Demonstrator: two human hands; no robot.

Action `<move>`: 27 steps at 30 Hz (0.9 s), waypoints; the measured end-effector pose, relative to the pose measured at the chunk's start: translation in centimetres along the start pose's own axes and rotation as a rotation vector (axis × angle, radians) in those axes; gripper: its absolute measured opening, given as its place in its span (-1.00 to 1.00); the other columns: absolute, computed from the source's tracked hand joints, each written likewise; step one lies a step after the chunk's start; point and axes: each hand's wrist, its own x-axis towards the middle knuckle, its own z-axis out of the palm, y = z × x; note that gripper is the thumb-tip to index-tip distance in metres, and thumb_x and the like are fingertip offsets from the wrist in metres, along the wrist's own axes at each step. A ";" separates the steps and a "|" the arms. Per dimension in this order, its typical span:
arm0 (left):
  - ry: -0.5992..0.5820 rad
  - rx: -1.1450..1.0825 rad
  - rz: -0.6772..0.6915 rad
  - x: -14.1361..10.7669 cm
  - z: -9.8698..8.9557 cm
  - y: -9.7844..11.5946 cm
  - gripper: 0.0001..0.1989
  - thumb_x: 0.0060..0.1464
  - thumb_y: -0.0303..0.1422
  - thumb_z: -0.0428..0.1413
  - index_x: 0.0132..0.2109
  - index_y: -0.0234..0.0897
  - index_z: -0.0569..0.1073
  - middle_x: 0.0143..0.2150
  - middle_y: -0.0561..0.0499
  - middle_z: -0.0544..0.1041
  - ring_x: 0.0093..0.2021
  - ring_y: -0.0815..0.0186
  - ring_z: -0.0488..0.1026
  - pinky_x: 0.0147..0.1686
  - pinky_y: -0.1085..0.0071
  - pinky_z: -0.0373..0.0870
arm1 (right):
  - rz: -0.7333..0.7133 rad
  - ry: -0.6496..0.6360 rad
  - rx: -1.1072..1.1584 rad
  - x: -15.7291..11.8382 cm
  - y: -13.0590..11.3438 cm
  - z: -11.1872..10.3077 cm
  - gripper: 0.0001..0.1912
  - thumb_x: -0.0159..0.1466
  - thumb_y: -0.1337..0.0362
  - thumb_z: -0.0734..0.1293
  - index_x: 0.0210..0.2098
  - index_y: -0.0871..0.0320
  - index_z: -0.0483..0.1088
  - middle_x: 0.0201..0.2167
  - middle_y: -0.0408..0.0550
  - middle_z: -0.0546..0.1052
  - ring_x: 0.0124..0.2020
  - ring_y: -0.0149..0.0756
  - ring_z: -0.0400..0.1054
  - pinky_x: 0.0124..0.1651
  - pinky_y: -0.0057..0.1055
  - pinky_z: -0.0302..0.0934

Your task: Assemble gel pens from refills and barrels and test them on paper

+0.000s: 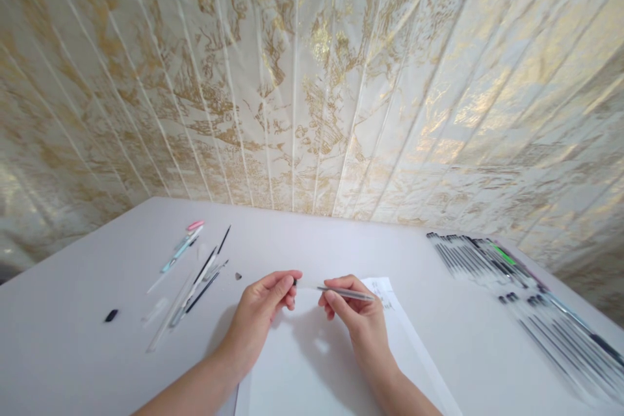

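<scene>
"Why is the right hand (358, 315) pinching that pen (355, 294) sideways above the paper (292, 377)?"

"Probably leaving its tip clear, pointing toward the left hand (263, 305), which is pinching one small black cap (294, 282)."

"Counting?"

"One pen there; the pen rows (455, 259) rightward are looking too blurred."

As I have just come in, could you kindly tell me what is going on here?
Someone's left hand holds a small black piece, while the right hand holds a grey pen. Both hands are over white paper on a table. Rows of pens lie to the right, and a loose group of slim pieces lies to the left.
</scene>
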 end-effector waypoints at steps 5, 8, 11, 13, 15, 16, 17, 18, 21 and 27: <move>0.021 -0.069 -0.033 0.1 0.2 0.1 -0.68 -0.05 -0.16 0.29 -0.23 -0.32 0.61 -0.49 0.09 0.41 -0.47 0.45 0.30 -0.34 0.49 0.29 | 0.014 -0.001 -0.033 -0.1 -0.1 0.0 -0.79 0.09 0.16 0.50 -0.39 0.15 0.51 -0.56 -0.08 0.57 -0.53 -0.35 0.33 -0.43 -0.41 0.24; 0.027 -0.095 -0.052 -0.1 0.4 0.2 -0.67 -0.06 -0.15 0.30 -0.24 -0.33 0.61 -0.50 0.08 0.41 -0.48 0.45 0.29 -0.35 0.49 0.30 | 0.006 0.000 -0.047 -0.1 -0.1 0.0 -0.80 0.09 0.16 0.50 -0.38 0.15 0.52 -0.55 -0.06 0.58 -0.52 -0.33 0.35 -0.42 -0.40 0.25; 0.026 -0.100 -0.063 -0.4 0.4 0.2 -0.69 -0.06 -0.16 0.29 -0.24 -0.31 0.61 -0.48 0.08 0.42 -0.47 0.45 0.29 -0.32 0.49 0.30 | 0.004 0.005 -0.028 -0.2 -0.1 0.2 -0.79 0.09 0.15 0.49 -0.37 0.15 0.52 -0.50 -0.01 0.61 -0.48 -0.30 0.39 -0.42 -0.39 0.27; 0.041 -0.065 -0.044 -0.5 0.3 0.1 -0.69 -0.05 -0.15 0.29 -0.23 -0.29 0.61 -0.48 0.08 0.43 -0.45 0.44 0.30 -0.31 0.48 0.30 | 0.025 0.006 -0.014 -0.3 0.0 0.4 -0.78 0.09 0.14 0.50 -0.37 0.15 0.52 -0.49 0.01 0.62 -0.48 -0.28 0.40 -0.46 -0.40 0.26; 0.062 -0.001 -0.002 -0.6 0.3 0.1 -0.70 -0.05 -0.15 0.28 -0.23 -0.27 0.62 -0.49 0.09 0.44 -0.44 0.42 0.31 -0.30 0.47 0.29 | 0.055 0.012 -0.007 -0.4 0.0 0.5 -0.76 0.09 0.13 0.50 -0.38 0.17 0.52 -0.51 0.02 0.61 -0.51 -0.29 0.38 -0.53 -0.43 0.23; 0.071 0.034 0.023 -0.6 0.3 0.1 -0.70 -0.04 -0.16 0.27 -0.22 -0.26 0.62 -0.49 0.09 0.44 -0.43 0.40 0.32 -0.29 0.47 0.28 | 0.068 0.018 -0.002 -0.4 0.0 0.6 -0.75 0.08 0.12 0.50 -0.39 0.18 0.52 -0.53 0.02 0.60 -0.54 -0.31 0.36 -0.56 -0.45 0.20; 0.076 0.063 0.048 -0.6 0.3 0.2 -0.71 -0.03 -0.16 0.27 -0.21 -0.26 0.62 -0.50 0.09 0.44 -0.42 0.40 0.33 -0.29 0.47 0.28 | 0.081 0.023 0.006 -0.4 0.0 0.6 -0.74 0.08 0.12 0.50 -0.40 0.19 0.52 -0.54 0.01 0.59 -0.55 -0.33 0.34 -0.58 -0.47 0.18; 0.078 0.086 0.070 -0.6 0.3 0.3 -0.71 -0.03 -0.15 0.26 -0.22 -0.26 0.62 -0.50 0.09 0.44 -0.42 0.39 0.33 -0.29 0.47 0.27 | 0.097 0.020 0.017 -0.3 0.0 0.5 -0.73 0.07 0.11 0.50 -0.40 0.19 0.52 -0.55 0.01 0.58 -0.56 -0.34 0.33 -0.60 -0.48 0.16; 0.098 0.122 0.116 -0.5 0.0 0.9 -0.69 -0.04 -0.13 0.25 -0.25 -0.27 0.61 -0.50 0.08 0.43 -0.44 0.39 0.32 -0.30 0.45 0.28 | 0.149 -0.027 0.086 0.0 -0.3 0.1 -0.68 0.03 0.11 0.52 -0.32 0.20 0.52 -0.47 0.03 0.59 -0.55 -0.36 0.30 -0.62 -0.50 0.16; 0.135 0.214 0.135 -0.6 -1.3 2.6 -0.70 -0.02 -0.14 0.24 -0.24 -0.29 0.60 -0.49 0.08 0.41 -0.46 0.39 0.30 -0.33 0.46 0.25 | 0.122 -0.051 0.080 0.5 -0.9 -0.3 -0.70 0.05 0.14 0.52 -0.34 0.15 0.43 -0.61 -0.16 0.49 -0.63 -0.43 0.23 -0.62 -0.51 0.15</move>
